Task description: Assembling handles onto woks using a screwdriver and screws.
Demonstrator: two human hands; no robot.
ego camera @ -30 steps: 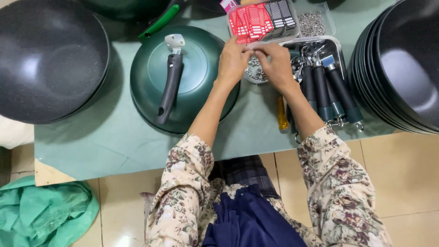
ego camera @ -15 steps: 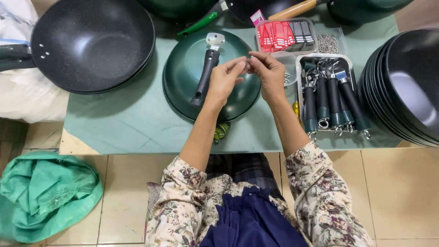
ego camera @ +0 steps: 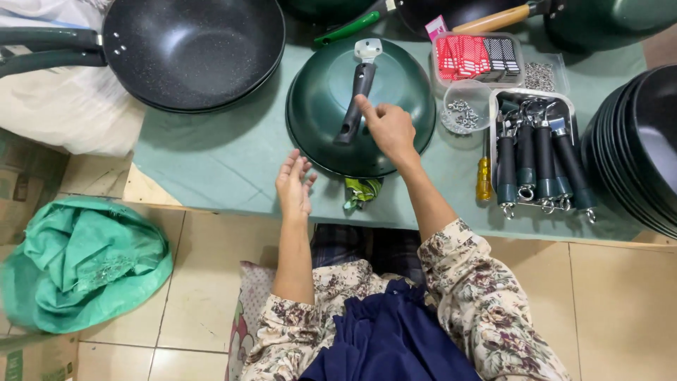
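While the upturned green pan [ego camera: 321, 116] lies dome-up on the green-covered bench [ego camera: 211, 169], a black handle [ego camera: 355, 99] rests along its back, and the right hand [ego camera: 388, 127] touches that handle with the forefinger extended, the grip grasping nothing. The left hand [ego camera: 294, 187] hovers slack and released just off the pan's near rim. A tray of spare handles [ego camera: 539, 152] and a yellow screwdriver [ego camera: 484, 180] sit to the right.

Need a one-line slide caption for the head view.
Right hand touches a dark handle lying on an upturned green pan; left hand hovers open at the table edge.
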